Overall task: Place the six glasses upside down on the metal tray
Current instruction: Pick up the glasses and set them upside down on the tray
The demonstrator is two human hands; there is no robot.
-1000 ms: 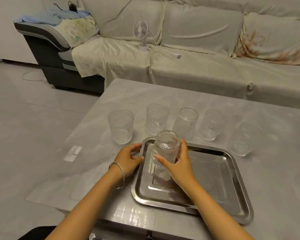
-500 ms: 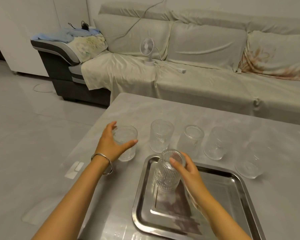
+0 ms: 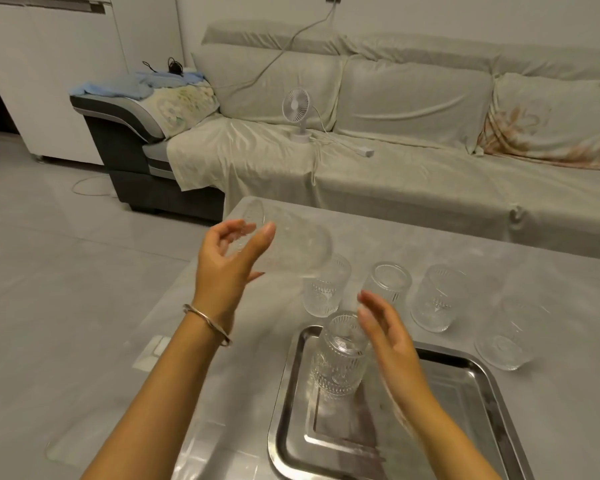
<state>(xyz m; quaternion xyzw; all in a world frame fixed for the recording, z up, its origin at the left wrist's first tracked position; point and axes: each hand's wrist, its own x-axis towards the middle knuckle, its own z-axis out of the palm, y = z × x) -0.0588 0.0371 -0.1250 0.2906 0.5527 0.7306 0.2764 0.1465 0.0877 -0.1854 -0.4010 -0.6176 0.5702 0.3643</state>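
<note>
A blurry glass is gripped mid-air by the left hand; the right hand is open. One glass is flipped on the tray, four more left on the surface.

both forearms are bare from the bottom edge of the view to the hands, with no sleeves showing. the left hand has a thin silver metal bangle round the wrist just behind it, sitting slightly tilted, its ends meeting in a small gap. the right hand and its wrist carry nothing. fingernails are short and unpainted, partly blurred.
</note>
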